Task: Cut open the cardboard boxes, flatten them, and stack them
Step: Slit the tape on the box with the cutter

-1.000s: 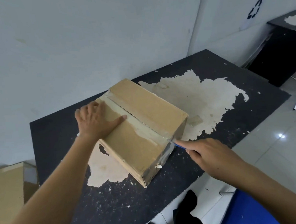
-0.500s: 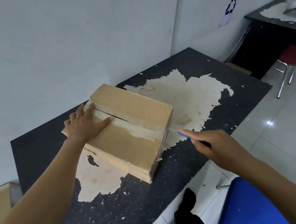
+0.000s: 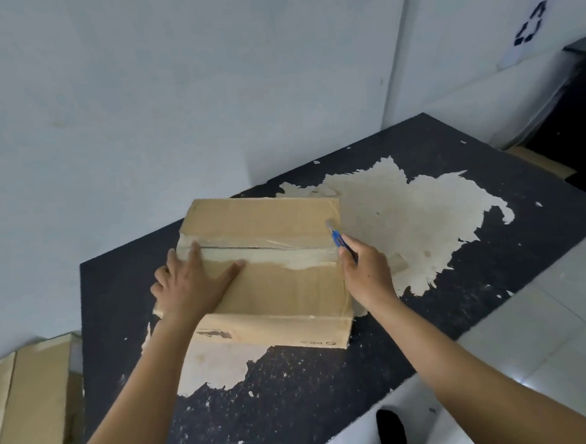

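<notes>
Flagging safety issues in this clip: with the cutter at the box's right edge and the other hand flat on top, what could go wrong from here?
1. The left hand has fingertips at the taped seam; a cut run along it with the cutter in the right hand could reach them.
2. Only the box's left end is pinned, so its right end may shift under the blade.

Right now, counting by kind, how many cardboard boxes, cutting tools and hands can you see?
Cardboard boxes: 2, the taped box and the second box at lower left.
Cutters: 1, the blue cutter.
Hands: 2, the left hand flat on the taped box, the right hand holding the blue cutter.
Total: 5.
</notes>
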